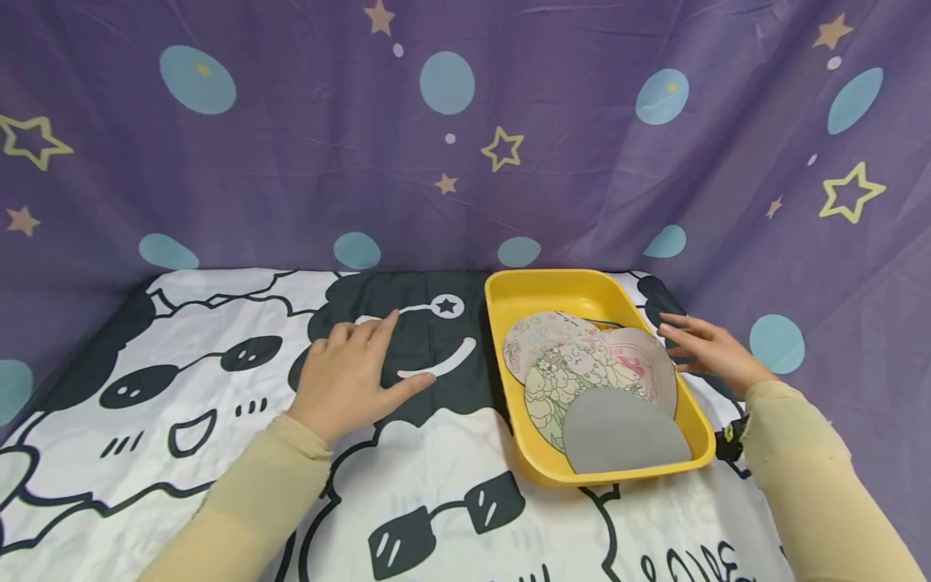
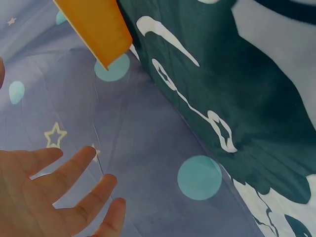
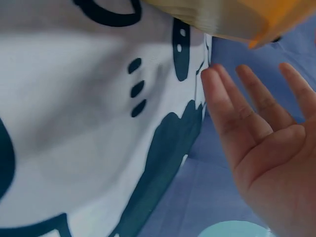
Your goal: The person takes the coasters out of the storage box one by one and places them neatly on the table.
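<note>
A yellow plastic tray (image 1: 556, 283) holds several flat, rounded pieces overlapping one another. At the front is a plain grey half-round piece (image 1: 621, 432). Behind it come a piece with a flower and cartoon print (image 1: 549, 388), a pale printed piece (image 1: 534, 335) and a pinkish one (image 1: 658, 368). My left hand (image 1: 349, 376) hovers left of the tray over the dark patch of the cloth, fingers spread and holding nothing. Just outside the tray's right rim, my right hand (image 1: 709, 352) has its fingers extended and holds nothing. Only a yellow corner of the tray shows in the left wrist view.
The table is covered by a black-and-white cartoon cloth (image 1: 429, 436). A purple curtain (image 1: 305, 162) with stars and blue dots hangs behind and along the right side. Next to the right sleeve is a small black object (image 1: 730, 443).
</note>
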Tool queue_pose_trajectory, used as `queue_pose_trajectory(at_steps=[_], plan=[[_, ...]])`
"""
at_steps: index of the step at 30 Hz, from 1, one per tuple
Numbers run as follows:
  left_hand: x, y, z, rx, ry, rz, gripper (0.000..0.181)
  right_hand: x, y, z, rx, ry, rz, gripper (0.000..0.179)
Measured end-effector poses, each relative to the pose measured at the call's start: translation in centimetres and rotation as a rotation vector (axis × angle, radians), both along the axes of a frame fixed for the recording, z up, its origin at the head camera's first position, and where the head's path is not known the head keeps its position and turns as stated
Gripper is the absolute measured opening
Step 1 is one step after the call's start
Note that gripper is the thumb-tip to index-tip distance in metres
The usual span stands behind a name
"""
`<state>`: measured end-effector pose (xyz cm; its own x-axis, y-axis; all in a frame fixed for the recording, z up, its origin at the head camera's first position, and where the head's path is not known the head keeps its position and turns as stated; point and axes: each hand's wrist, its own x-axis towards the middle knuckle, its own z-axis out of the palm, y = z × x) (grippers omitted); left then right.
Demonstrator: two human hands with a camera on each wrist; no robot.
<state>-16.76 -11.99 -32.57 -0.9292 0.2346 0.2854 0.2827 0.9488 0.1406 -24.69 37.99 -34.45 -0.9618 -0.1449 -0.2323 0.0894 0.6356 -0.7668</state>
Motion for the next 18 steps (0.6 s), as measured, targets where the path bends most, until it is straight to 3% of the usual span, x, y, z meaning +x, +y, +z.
queue_pose_trajectory(at_steps=[6,18], plan=[[-0.1,1.4,-0.1,0.000,-0.015,-0.024,0.101,0.0,-0.3,-0.9,0.001,0.000,-0.034,0.075],[-0.6,4.7,-0.4,0.006,-0.016,-0.094,0.095,-0.7,-0.3,-1.7,-0.006,-0.009,-0.027,0.071]])
